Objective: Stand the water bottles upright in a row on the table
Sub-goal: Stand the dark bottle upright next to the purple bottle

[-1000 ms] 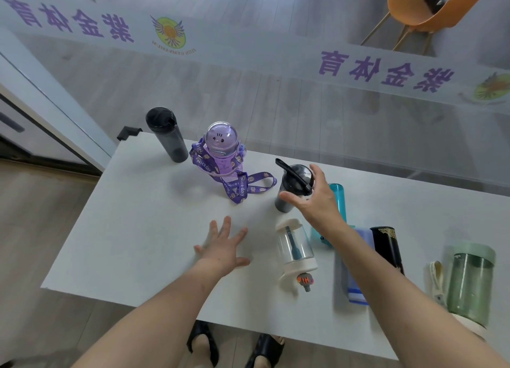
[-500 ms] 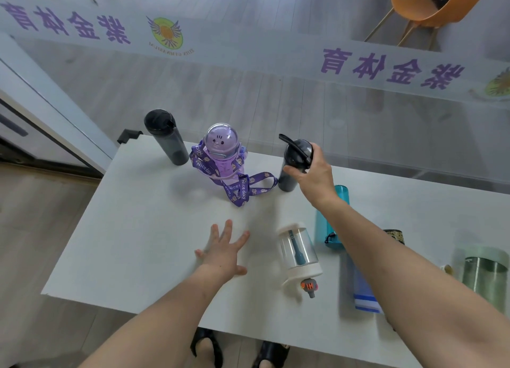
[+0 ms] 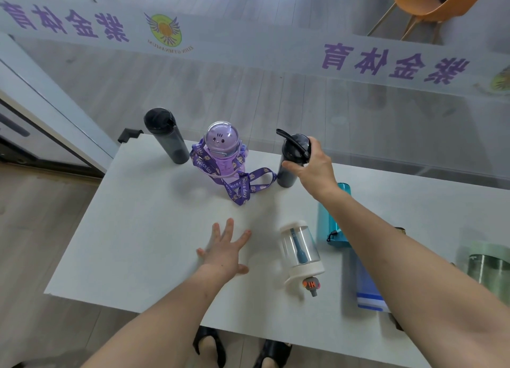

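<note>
Our right hand (image 3: 313,169) grips the upright dark bottle (image 3: 289,163); our forearm hides part of the teal bottle (image 3: 327,218). Left hand (image 3: 225,251) lies open on the table (image 3: 132,229).

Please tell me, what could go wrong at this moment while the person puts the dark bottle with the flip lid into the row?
1. The right hand grips the dark flip-lid bottle near its top only, so it may tip when released.
2. The purple bottle's strap trails on the table close to this bottle's base; setting the base on it could leave the bottle unsteady.
3. The right forearm passes over the lying teal bottle and might knock it on withdrawal.
</note>
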